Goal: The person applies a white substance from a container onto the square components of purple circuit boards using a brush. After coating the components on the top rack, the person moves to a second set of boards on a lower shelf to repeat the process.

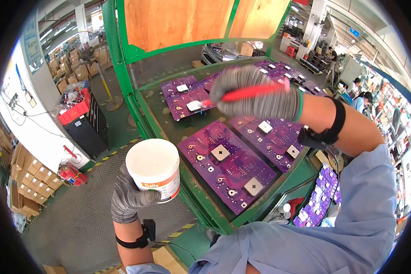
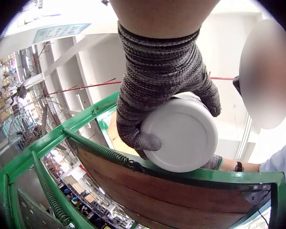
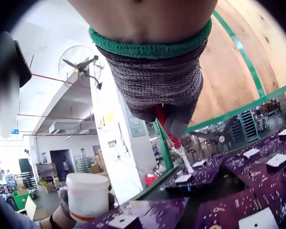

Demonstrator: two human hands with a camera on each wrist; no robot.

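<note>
My left hand (image 1: 128, 194), in a grey knitted glove, grips a white plastic tub (image 1: 153, 160) with an orange-marked label. In the left wrist view its fingers wrap around the side of the tub, whose round base (image 2: 183, 136) faces that camera. My right hand (image 1: 255, 96), gloved too, holds a brush (image 1: 260, 91) by its red handle. White bristles (image 3: 183, 157) point down to a square metal part (image 3: 183, 179) on a purple circuit board (image 1: 172, 91). That far-left board carries a second square part (image 1: 182, 88).
More purple boards (image 1: 201, 155) with square metal parts lie across the green-framed bench (image 1: 201, 208). Behind them rises a wooden panel (image 1: 173, 23) in a green frame with springs. Another group of boards (image 1: 322, 196) stands at lower right. Fire extinguishers (image 1: 71, 173) stand at left.
</note>
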